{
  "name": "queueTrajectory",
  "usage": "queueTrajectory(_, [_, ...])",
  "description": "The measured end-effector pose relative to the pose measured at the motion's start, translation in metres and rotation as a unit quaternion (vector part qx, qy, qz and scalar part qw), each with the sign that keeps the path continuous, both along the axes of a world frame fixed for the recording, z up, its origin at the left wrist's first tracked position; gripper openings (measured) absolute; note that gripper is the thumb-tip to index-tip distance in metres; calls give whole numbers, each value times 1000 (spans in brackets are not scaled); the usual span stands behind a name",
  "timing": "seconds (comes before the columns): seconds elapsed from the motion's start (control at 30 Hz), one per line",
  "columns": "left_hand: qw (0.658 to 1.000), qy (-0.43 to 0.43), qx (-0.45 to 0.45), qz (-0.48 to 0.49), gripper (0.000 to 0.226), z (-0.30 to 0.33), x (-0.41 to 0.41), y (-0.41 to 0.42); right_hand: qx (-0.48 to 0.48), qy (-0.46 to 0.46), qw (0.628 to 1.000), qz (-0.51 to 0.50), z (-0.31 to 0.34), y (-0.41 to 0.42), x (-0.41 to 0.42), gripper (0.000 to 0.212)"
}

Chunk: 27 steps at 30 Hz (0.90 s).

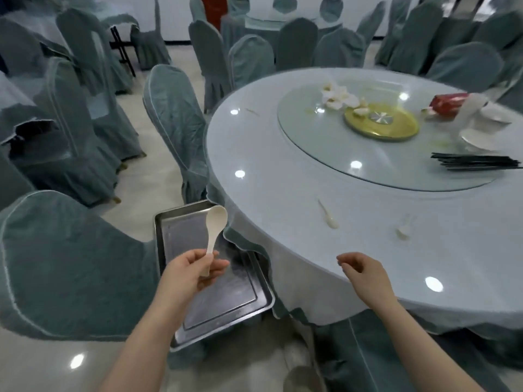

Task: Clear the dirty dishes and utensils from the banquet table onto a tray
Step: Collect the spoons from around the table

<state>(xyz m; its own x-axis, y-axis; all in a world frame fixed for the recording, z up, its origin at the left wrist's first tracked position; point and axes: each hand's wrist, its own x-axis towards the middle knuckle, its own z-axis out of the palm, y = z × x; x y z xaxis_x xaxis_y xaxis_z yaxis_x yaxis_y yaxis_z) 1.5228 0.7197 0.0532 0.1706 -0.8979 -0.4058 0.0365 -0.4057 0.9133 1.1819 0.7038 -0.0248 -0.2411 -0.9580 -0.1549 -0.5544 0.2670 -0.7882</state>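
My left hand (192,271) pinches the handle of a white spoon (214,227), bowl up, above a bare metal tray (169,250) that lies on a chair seat beside the round table (283,222). My right hand (363,271) hovers over the table's near edge, fingers loosely curled, holding nothing. Two more white spoons (327,213) (403,227) lie on the cloth ahead of it. On the glass turntable (311,137) at the right sit black chopsticks (475,162), white dishes (478,138) and a red packet (448,103).
A gold disc (382,123) and white scraps (338,96) lie at the turntable's centre. Grey-green covered chairs (175,114) ring the table, one (56,264) at my left by the tray. More covered tables and chairs stand behind. The floor is glossy tile.
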Motion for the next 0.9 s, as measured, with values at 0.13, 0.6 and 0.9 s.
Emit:
queueTrajectory(0.13, [1000, 21, 11, 11, 14, -5, -17, -40, 12, 84, 996, 13, -19, -39, -26, 43])
queueTrajectory(0.6, [994, 38, 71, 80, 14, -23, -87, -142, -20, 347, 850, 396, -60, -201, -75, 38])
queueTrajectory(0.9, [995, 52, 76, 44, 13, -28, -137, -177, 22, 348, 871, 346, -47, -222, -95, 41])
